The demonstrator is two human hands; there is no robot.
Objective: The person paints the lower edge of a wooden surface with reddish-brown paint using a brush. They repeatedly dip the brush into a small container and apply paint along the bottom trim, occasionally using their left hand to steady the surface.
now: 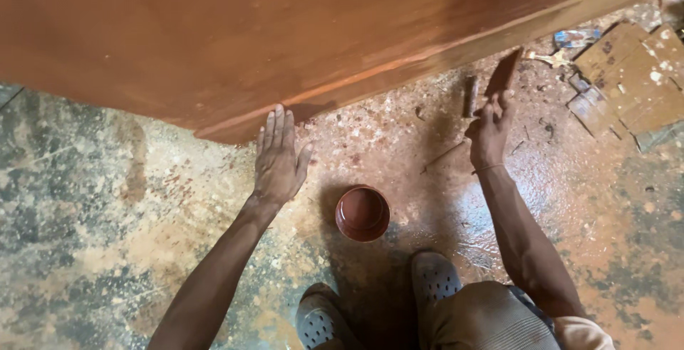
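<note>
Head view: left hand [278, 156] flat, fingers spread, on one board [235, 36]; right hand [489, 130] clamped on brush [503, 73]; one bowl [363, 213].

We have a single view, from a camera worn on the person's head, looking steeply down and slightly forward. It sits close: both forearms enter from the bottom edge, and the sandalled feet [377, 300] show directly below us. The brown wooden panel [285, 29] fills the upper frame, and the stained floor [92, 200] fills the rest.
</note>
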